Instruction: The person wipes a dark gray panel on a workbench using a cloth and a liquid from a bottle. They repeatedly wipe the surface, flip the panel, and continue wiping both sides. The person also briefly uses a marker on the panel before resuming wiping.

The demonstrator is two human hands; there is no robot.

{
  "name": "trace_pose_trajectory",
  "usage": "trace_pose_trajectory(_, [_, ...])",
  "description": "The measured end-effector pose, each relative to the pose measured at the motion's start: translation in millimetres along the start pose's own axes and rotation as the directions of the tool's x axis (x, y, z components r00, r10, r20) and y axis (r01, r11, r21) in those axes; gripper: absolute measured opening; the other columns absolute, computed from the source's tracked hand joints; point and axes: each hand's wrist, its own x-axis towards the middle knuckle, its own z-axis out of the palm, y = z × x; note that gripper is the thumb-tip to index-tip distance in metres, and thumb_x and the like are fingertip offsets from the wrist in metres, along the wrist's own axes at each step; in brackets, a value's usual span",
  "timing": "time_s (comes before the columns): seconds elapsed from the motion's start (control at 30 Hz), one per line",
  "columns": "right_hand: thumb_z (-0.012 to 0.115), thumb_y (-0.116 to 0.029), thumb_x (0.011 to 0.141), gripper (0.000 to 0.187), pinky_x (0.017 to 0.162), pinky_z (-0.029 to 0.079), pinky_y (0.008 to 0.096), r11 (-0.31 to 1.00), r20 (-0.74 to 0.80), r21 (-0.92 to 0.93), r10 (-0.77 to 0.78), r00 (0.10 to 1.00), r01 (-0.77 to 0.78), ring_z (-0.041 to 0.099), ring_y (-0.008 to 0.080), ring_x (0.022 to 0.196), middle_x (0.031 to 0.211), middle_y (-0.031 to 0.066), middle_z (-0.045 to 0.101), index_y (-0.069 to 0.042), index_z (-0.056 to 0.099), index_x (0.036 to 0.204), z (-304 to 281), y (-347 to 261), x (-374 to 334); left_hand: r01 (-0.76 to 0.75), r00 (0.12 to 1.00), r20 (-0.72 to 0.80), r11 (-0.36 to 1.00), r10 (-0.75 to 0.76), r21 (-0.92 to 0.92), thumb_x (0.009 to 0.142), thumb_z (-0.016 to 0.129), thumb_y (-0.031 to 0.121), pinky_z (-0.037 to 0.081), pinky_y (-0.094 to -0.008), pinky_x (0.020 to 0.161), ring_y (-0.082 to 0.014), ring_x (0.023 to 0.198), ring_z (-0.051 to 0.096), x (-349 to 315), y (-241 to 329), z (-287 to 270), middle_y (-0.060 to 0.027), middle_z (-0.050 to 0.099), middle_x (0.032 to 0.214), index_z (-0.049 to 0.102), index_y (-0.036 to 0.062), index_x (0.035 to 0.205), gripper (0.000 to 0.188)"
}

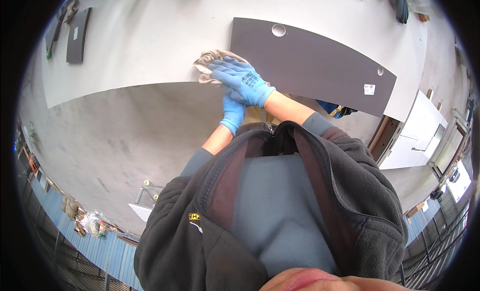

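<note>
Beige fabric, one bunched cloth (207, 58), lies beneath the right hand's (241, 82) fingers and spills out at its ten o'clock, by the near edge of the white worktop (145, 46). Those gloved fingers are nearly straight and together; whether they grip underneath, I cannot tell. The left hand (233, 111) sits at seven o'clock, its fingers hidden. One large dark panel (315, 66), with two round holes and one label, lies toward two to three o'clock.

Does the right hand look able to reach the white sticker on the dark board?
Probably, with a stretch: nothing lies on the board between the right hand and the sticker, though that hand rests on the rag.
</note>
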Motion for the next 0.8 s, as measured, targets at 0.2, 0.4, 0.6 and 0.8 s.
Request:
trace_pose_trajectory(0.2, [0.059, -0.017, 0.1, 0.039, 0.114, 0.048, 0.0427, 0.877, 0.158, 0.39, 0.236, 0.959, -0.28, 0.065, 0.0336, 0.128, 0.13, 0.0139, 0.072, -0.016, 0.069, 0.137, 0, -14, 3, -0.075, 0.997, -0.004, 0.941, 0.081, 0.33, 0.111, 0.054, 0.023, 0.057, -0.034, 0.087, -0.0171, 0.105, 0.067, 8, -5, -8, -0.005, 0.067, 0.12, 0.061, 0.007, 0.131, 0.027])
trace_pose_trajectory(0.4, [0.052, -0.018, 0.108, 0.042, 0.106, 0.052, 0.0394, 0.682, -0.113, 0.612, 0.576, 0.81, -0.4, 0.066, 0.0225, 0.123, 0.136, 0.0143, 0.07, -0.002, 0.061, 0.145, -74, -4, -42, 0.11, 0.986, 0.102, 0.978, -0.129, 0.179, 0.108, 0.064, 0.023, 0.063, -0.0345, 0.087, -0.0235, 0.109, 0.073, -27, 43, 10, -0.0107, 0.07, 0.122, 0.059, 0.0004, 0.126, 0.03])
trace_pose_trajectory(0.6, [0.063, -0.005, 0.083, 0.037, 0.101, 0.053, 0.0476, 0.937, -0.355, -0.252, 0.143, 0.924, -0.241, 0.065, 0.0392, 0.111, 0.118, 0.0149, 0.069, -0.009, 0.066, 0.119, -54, 6, -57, 0.087, 0.988, 0.105, 0.974, -0.111, 0.208, 0.108, 0.064, 0.025, 0.061, -0.0371, 0.088, -0.0284, 0.117, 0.072, -17, 40, 12, -0.0161, 0.07, 0.126, 0.057, 0.0014, 0.121, 0.028])
trace_pose_trajectory(0.8, [0.064, -0.014, 0.09, 0.038, 0.115, 0.046, 0.0481, 0.991, -0.198, 0.071, 0.125, 0.972, -0.113, 0.063, 0.0344, 0.131, 0.137, 0.0156, 0.068, -0.008, 0.068, 0.127, 23, -34, -28, 0.114, 0.967, 0.207, 0.978, -0.149, 0.173, 0.107, 0.052, 0.023, 0.049, -0.0368, 0.105, -0.021, 0.13, 0.058, 22, -5, -71, -0.0071, 0.062, 0.136, 0.055, 0.0114, 0.141, 0.036])
